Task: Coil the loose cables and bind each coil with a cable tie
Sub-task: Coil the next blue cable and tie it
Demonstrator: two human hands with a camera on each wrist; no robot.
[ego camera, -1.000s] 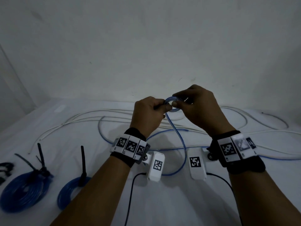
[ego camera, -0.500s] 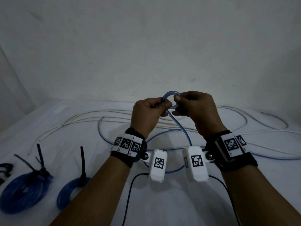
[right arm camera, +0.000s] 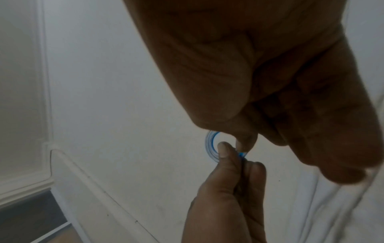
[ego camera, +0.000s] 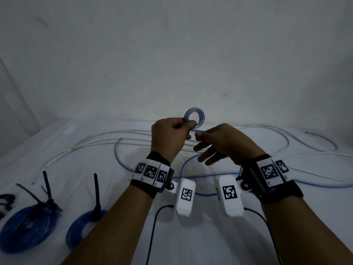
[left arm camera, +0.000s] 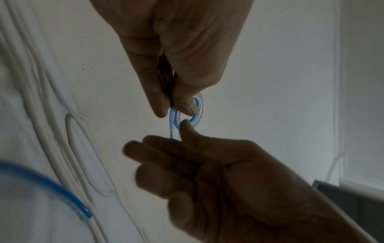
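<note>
the left hand (ego camera: 170, 138) pinched a small blue coil (ego camera: 194, 119) upright at 12 o'clock, its tail running toward 6, while the right hand (ego camera: 223, 146), fingers loosely spread, pinched that tail just beside it

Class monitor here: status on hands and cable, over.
Left hand pinches small blue cable coil. Right hand feeds its tail, fingers loose. Nothing blocking.

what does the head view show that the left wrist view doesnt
Only the head view shows the two bound blue coils with black cable ties on the white surface. Only the left wrist view shows, up close, a strand running from the small blue coil toward the right hand. Both show the left hand pinching that coil.
</note>
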